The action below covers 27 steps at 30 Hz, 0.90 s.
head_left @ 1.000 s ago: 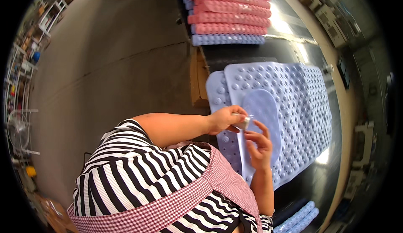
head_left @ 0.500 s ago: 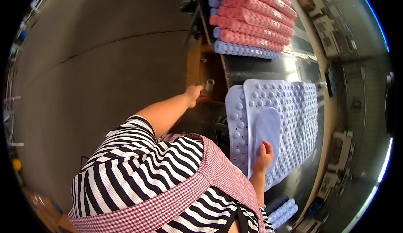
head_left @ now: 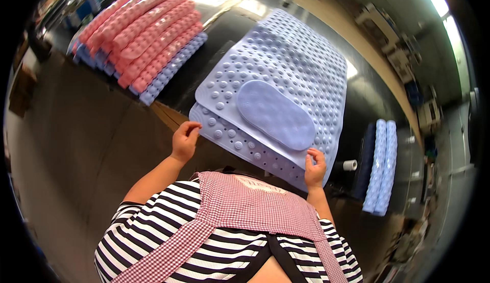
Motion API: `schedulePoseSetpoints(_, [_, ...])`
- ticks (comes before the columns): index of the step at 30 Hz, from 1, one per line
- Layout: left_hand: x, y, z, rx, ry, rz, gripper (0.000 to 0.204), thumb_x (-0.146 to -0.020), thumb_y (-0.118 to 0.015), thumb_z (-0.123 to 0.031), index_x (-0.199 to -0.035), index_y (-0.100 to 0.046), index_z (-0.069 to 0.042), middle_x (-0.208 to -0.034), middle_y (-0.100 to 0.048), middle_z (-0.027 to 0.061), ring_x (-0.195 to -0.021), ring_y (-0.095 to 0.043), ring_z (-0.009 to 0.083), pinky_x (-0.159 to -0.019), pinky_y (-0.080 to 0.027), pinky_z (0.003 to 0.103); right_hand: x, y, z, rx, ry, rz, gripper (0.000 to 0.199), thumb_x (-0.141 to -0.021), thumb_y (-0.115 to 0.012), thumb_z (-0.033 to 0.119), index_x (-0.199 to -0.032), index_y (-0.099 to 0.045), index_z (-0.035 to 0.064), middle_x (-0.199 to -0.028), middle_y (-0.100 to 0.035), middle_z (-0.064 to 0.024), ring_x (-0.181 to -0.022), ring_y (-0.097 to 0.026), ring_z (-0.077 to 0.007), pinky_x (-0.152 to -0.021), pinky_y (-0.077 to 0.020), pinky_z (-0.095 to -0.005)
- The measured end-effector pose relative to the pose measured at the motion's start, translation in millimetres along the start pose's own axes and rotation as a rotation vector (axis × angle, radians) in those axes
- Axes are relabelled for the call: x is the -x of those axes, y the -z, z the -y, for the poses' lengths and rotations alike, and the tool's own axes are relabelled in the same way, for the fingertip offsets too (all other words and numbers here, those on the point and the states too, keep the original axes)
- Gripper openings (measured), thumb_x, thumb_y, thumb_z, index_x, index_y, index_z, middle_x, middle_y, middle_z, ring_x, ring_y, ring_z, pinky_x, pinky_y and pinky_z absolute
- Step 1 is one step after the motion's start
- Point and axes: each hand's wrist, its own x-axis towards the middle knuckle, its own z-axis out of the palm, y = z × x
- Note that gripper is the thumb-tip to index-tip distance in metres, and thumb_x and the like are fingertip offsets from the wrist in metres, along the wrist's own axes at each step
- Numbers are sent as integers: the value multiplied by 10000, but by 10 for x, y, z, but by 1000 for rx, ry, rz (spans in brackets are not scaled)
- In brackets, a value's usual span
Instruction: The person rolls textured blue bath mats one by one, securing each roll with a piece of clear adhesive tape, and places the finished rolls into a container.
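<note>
Two pale blue rubber bath mats [head_left: 286, 53] with round suction cups lie stacked on the dark table. The lower mat [head_left: 224, 136] sticks out along the near edge. On top rests a smooth blue oval pad [head_left: 275, 113], slanting down to the right. My left hand [head_left: 185, 143] is just off the lower mat's left corner, its fingertips pinched together; whatever may be between them is too small to make out. Over the near right part of the mats, my right hand [head_left: 315, 168] is loosely curled below the pad's right end, thumb and finger slightly apart, with nothing visible between them.
Rolled pink mats [head_left: 148, 38] are piled over blue rolls [head_left: 173, 69] at the table's left. To the right stand two blue rolled mats [head_left: 380, 165] beside a dark roll and a small white spool [head_left: 350, 165]. Sewing machines [head_left: 377, 25] line the far side.
My left hand has come back from an open wooden compartment beside the table to the lower mat's left corner. My view has turned toward the table. My right hand stays by the oval pad.
</note>
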Motion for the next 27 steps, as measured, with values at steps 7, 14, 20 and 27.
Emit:
schedulePoseSetpoints(7, [-1247, -69, 365, -315, 98, -178, 533, -902, -709, -152, -1392, -555, -7, -1380, -562, 215, -1331, -515, 322, -1117, -392, 369, 275, 199, -423, 169, -134, -279, 230, -837, -716, 42, -1065, -693, 22, -1214, -672, -156, -1180, -614, -339, -1052, -462, -426])
schedulePoseSetpoints(14, [-1568, -28, 176, 147, 473, -153, 645, -876, -771, -98, -1429, -470, 40, -1277, -615, 171, -1111, -611, 208, -914, -518, 370, 231, -47, 173, 147, 123, -88, 318, -811, -723, 51, -1126, -682, 28, -1202, -666, -159, -1146, -614, -348, -1016, -482, -421])
schedulePoseSetpoints(20, [-1648, -410, -383, -290, -99, 85, 156, -827, -747, -72, -917, -642, 0, -777, -632, 21, -699, -578, 109, -659, -485, 291, -442, -694, 1111, -141, 290, 348, 475, -896, -751, 373, -1205, -677, 20, -1194, -674, -178, -1089, -649, -358, -961, -518, -440])
schedulePoseSetpoints(27, [-986, -1830, -1700, -148, -419, 366, 123, -845, -753, -24, -961, -715, -10, -885, -634, 100, -738, -648, 183, -668, -514, 297, -1848, -724, 1763, -728, -462, 628, 495, -954, -703, 455, -1146, -648, 2, -1015, -687, -110, -795, -689, -204, -637, -571, -345])
